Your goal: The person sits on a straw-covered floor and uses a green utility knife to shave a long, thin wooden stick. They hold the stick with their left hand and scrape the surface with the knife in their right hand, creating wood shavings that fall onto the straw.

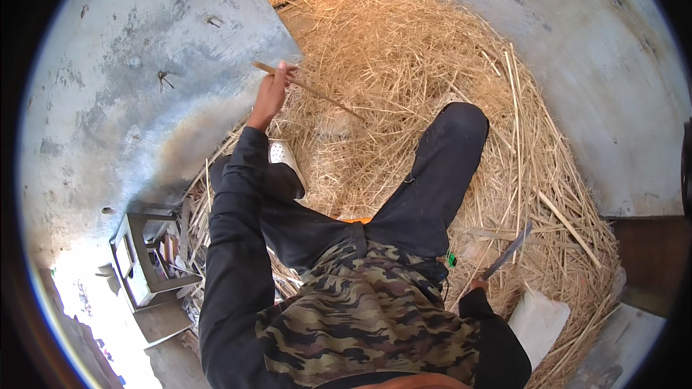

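My left hand (272,95) is raised ahead of me near the wall's edge, its fingers closed around a thin wooden stick (317,93). The stick slants down to the right, its far end over the straw (389,50). Low at my right side, my right hand (477,285) grips a knife (507,251) with a long dark blade pointing up and to the right. Its handle is mostly hidden in the hand. My bent legs in dark trousers lie between the two hands, and a white clog (286,161) shows on my left foot.
Grey plastered walls (144,65) rise on the left and right. A wooden frame (137,259) with odds and ends inside stands at the lower left. Split strips (516,137) and a whitish slab (539,324) lie on the straw to my right.
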A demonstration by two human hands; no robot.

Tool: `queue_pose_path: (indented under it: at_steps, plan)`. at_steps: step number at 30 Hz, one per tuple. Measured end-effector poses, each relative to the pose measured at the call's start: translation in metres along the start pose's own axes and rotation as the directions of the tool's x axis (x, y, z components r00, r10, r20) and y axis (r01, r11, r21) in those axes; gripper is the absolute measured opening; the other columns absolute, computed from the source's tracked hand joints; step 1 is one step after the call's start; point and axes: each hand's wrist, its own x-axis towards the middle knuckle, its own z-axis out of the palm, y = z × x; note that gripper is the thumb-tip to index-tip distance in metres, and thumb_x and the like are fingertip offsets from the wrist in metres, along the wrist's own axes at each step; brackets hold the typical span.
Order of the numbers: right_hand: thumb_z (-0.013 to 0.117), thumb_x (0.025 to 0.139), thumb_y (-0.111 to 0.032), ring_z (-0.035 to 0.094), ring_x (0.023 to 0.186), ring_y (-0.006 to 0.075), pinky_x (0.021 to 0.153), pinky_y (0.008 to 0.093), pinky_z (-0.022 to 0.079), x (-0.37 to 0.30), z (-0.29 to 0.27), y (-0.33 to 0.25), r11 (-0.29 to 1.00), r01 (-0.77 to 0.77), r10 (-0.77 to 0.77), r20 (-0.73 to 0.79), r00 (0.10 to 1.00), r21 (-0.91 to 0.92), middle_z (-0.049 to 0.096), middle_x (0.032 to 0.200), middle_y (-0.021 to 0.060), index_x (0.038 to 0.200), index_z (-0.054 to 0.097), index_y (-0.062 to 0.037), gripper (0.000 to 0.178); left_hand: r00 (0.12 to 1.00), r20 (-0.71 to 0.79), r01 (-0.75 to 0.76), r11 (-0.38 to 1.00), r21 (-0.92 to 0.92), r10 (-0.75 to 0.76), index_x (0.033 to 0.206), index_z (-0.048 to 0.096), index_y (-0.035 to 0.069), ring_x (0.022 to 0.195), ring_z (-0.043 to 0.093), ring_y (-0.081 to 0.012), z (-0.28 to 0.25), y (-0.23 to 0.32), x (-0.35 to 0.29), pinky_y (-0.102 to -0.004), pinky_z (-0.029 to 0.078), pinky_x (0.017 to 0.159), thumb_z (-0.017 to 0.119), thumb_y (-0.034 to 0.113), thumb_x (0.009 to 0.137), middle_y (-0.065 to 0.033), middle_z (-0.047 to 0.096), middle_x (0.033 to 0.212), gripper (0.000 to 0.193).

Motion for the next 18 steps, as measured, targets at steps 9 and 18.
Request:
queue_pose_path:
  at_steps: [9, 18]
  plan:
    - [0.056, 0.088, -0.035, 0.061, 0.067, 0.0332, 0.06, 0.045, 0.049, -0.066, -0.032, -0.059, 0.979, -0.02, 0.07, -0.239, 0.968, 0.205, 0.062, 0.079, 0.0188, 0.1, 0.061, 0.0056, 0.042, 0.898, -0.437, -0.351, 0.688, -0.635, 0.054, 0.079, 0.046, 0.007, 0.06, 0.043, -0.0118, -0.063, 0.051, 0.051, -0.0303, 0.04, 0.058, 0.038, 0.048, 0.102, -0.0012, 0.043, 0.067, 0.048]
    - [0.054, 0.087, -0.011, 0.037, 0.039, 0.0086, 0.034, 0.0251, 0.032, -0.254, -0.122, -0.258, 0.638, 0.257, -0.295, -0.078, 0.952, 0.726, 0.039, 0.057, -0.0009, 0.079, 0.042, -0.0085, 0.014, 0.837, -0.544, -0.407, 0.739, -0.537, 0.065, 0.079, 0.047, 0.005, 0.05, 0.037, -0.0079, -0.024, 0.025, 0.053, -0.0242, 0.031, 0.046, 0.039, 0.048, 0.102, 0.0006, 0.039, 0.061, 0.049]
